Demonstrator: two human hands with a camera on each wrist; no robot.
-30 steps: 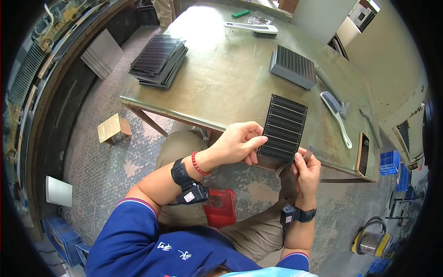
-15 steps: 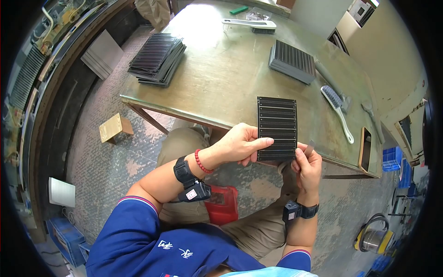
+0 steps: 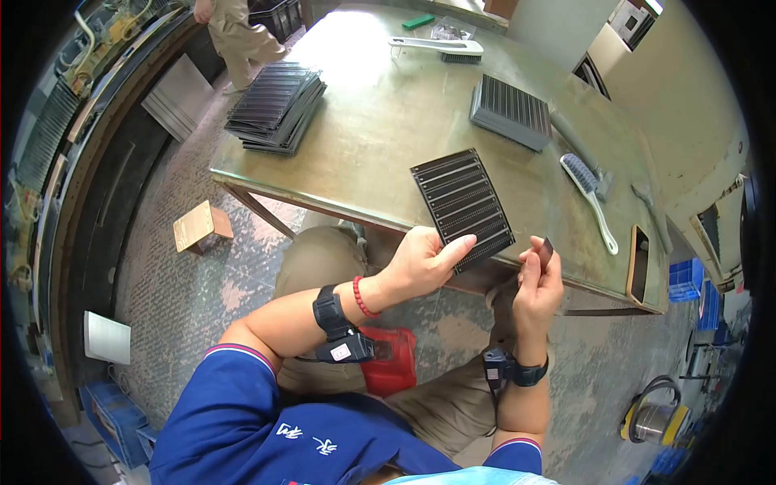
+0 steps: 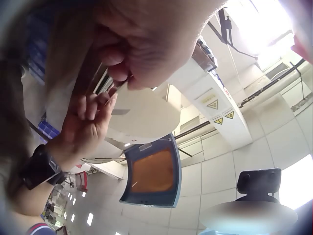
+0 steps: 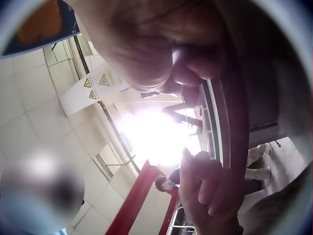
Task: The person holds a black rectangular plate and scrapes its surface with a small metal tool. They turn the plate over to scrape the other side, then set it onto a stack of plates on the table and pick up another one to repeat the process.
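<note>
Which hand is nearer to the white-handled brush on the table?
Right. The right hand, pinching a small dark piece, is just below-left of the white-handled brush; the left hand, holding the black slotted panel, is farther left.

Factory workshop, worn metal workbench, stacked black panels (a brush too)

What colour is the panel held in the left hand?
The panel is black, crossed by rows of fine pale markings. It shows best in the head view.
</note>
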